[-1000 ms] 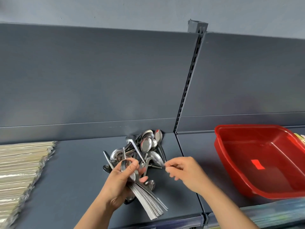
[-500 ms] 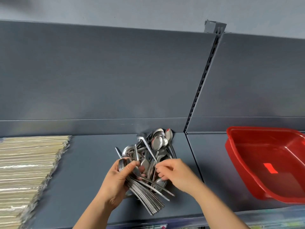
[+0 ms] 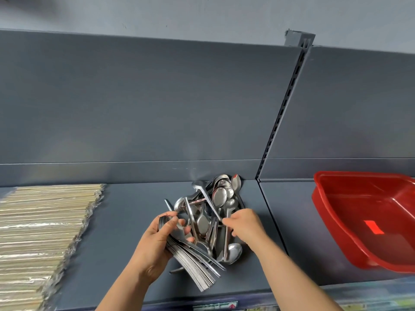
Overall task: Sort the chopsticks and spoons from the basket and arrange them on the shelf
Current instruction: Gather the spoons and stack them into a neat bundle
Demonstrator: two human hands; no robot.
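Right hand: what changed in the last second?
The right hand moved left from the edge of the loose spoons into the pile and now pinches a spoon by its handle. The left hand still grips its stacked spoons. The chopsticks and red basket have not moved.

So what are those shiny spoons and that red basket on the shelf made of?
The shiny silver spoons look like polished metal, probably stainless steel: their bowls give mirror-like reflections. The red rectangular basket looks like glossy moulded plastic: rounded corners, a smooth sheen and a bright highlight on its floor.
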